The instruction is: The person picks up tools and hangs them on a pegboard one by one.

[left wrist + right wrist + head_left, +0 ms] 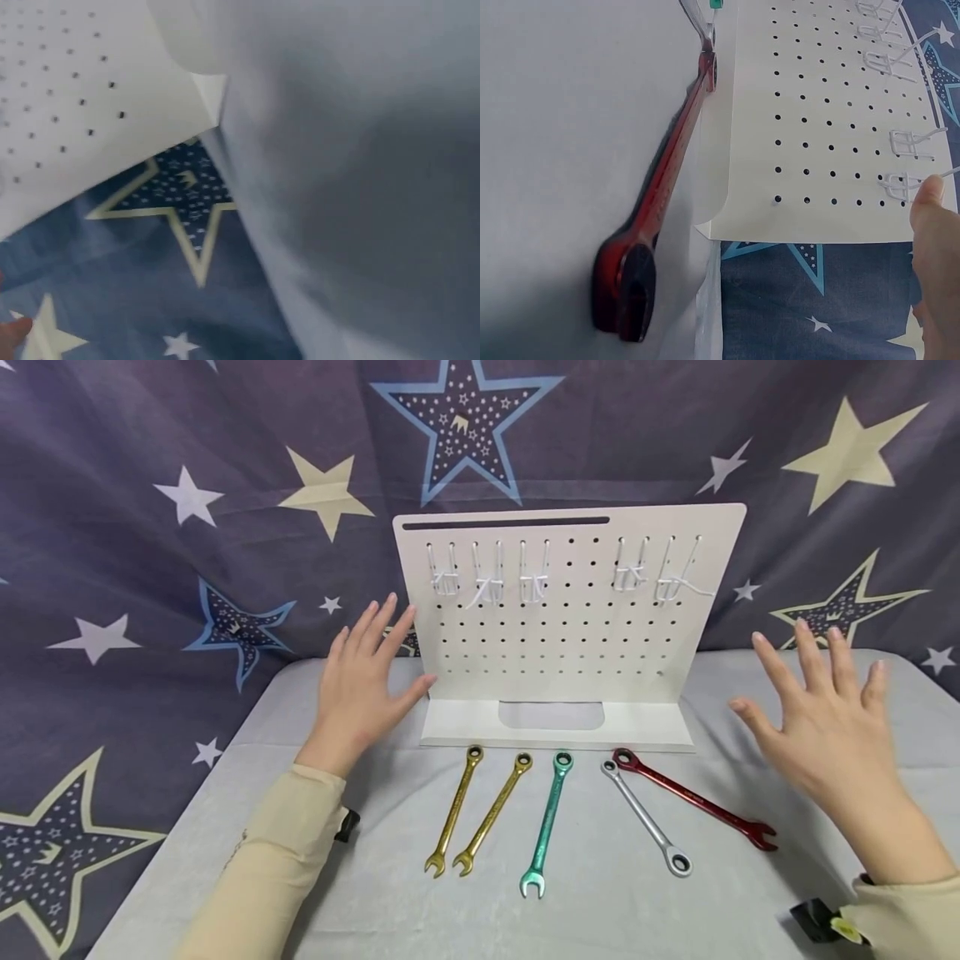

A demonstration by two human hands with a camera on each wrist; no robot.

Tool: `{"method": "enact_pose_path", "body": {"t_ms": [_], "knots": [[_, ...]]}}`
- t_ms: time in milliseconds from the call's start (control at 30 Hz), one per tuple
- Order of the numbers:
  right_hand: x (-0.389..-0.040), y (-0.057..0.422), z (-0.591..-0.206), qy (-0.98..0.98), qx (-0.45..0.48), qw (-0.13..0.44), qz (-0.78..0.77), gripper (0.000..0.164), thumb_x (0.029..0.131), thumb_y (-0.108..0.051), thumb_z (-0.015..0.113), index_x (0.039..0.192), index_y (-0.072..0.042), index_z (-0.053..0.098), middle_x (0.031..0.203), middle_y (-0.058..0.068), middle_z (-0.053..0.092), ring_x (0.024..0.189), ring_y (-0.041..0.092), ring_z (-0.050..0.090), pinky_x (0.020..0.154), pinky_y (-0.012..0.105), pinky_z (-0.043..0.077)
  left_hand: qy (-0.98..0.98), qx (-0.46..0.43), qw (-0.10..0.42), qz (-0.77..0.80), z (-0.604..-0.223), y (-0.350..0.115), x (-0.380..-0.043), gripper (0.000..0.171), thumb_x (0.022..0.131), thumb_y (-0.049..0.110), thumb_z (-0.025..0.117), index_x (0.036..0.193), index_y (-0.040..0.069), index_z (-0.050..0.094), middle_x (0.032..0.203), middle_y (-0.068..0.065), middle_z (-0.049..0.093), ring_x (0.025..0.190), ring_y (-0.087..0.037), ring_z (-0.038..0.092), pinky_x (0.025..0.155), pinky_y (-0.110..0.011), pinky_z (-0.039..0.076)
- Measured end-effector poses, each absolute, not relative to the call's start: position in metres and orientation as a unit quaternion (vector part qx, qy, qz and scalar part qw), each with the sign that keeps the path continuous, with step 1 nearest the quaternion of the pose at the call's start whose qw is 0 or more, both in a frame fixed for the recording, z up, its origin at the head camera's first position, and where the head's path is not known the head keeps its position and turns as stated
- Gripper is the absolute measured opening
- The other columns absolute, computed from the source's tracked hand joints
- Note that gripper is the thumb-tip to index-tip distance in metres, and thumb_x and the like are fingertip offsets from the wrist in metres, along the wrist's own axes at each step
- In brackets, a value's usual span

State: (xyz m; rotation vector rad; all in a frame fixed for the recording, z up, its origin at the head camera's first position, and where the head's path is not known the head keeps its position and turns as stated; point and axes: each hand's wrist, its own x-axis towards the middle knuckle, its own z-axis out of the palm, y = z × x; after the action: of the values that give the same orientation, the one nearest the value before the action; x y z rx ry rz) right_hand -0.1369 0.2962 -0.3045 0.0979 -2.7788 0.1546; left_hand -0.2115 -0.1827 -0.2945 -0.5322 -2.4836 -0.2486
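Observation:
My left hand (360, 681) is spread with straight fingers, its thumb near the left edge of a white pegboard (555, 643). To the right of the board my right hand (832, 727) is also spread, holding nothing. Between the hands lie two gold wrenches (454, 810) (493, 814), a green wrench (549, 827), a silver wrench (647, 815) and a red wrench (697, 799). The red one is nearest my right hand and shows large in the right wrist view. White wire hooks (534, 572) hang in a row along the board's upper part.
The board's base (465, 727) stands on a table with a light grey cloth (390, 893). Behind it hangs a dark curtain (247, 543) patterned with stars. A black wrist device (813, 920) sits by the right sleeve.

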Motion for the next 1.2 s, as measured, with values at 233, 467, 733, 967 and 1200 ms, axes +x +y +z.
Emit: {"method": "enact_pose_path", "body": {"t_ms": [233,467,733,967,1200], "knots": [[-0.137,0.295,-0.305,-0.98,0.037,0.185,0.059,0.073,0.102,-0.054,0.042,0.16,-0.025,0.008,0.165,0.011,-0.01,0.148,0.03,-0.02,0.111,0.064,-0.014,-0.921,-0.17,0.301,-0.181,-0.308,-0.184,-0.228,0.08,0.091,0.052,0.06,0.158,0.029,0.024,0.163,0.007,0.022,0.147,-0.021,0.024,0.112,-0.052,0.028],[-0.138,0.295,-0.308,-0.979,0.043,0.188,0.062,0.072,0.103,-0.052,0.043,0.16,-0.025,0.01,0.165,0.013,-0.007,0.149,0.032,-0.017,0.111,0.065,-0.014,-0.896,-0.159,0.31,-0.274,-0.319,-0.18,-0.24,0.075,0.091,0.045,0.064,0.156,0.028,0.031,0.159,0.01,0.03,0.142,-0.023,0.035,0.098,-0.055,0.042],[-0.139,0.295,-0.309,-0.978,0.048,0.192,0.067,0.071,0.103,-0.051,0.043,0.16,-0.025,0.011,0.165,0.015,-0.004,0.149,0.033,-0.016,0.111,0.065,-0.013,-0.894,-0.115,0.235,-0.365,-0.325,-0.173,-0.248,0.081,0.092,0.049,0.066,0.157,0.042,0.019,0.158,0.006,0.034,0.142,-0.025,0.035,0.107,-0.059,0.032],[-0.139,0.297,-0.309,-0.976,0.062,0.192,0.08,0.069,0.104,-0.049,0.041,0.16,-0.025,0.01,0.165,0.016,-0.004,0.149,0.036,-0.013,0.113,0.065,-0.006,-0.867,-0.1,0.179,-0.455,-0.326,-0.16,-0.255,0.087,0.09,0.048,0.07,0.158,0.038,0.016,0.157,-0.003,0.036,0.137,-0.024,0.042,0.107,-0.052,0.037],[-0.139,0.293,-0.309,-0.973,0.07,0.197,0.097,0.07,0.103,-0.044,0.047,0.16,-0.023,0.013,0.165,0.015,-0.002,0.15,0.039,-0.003,0.113,0.066,0.004,-0.816,-0.084,0.142,-0.555,-0.331,-0.155,-0.258,0.085,0.091,0.031,0.074,0.158,0.022,0.021,0.147,-0.017,0.042,0.125,-0.032,0.049,0.103,-0.047,0.041]]}}
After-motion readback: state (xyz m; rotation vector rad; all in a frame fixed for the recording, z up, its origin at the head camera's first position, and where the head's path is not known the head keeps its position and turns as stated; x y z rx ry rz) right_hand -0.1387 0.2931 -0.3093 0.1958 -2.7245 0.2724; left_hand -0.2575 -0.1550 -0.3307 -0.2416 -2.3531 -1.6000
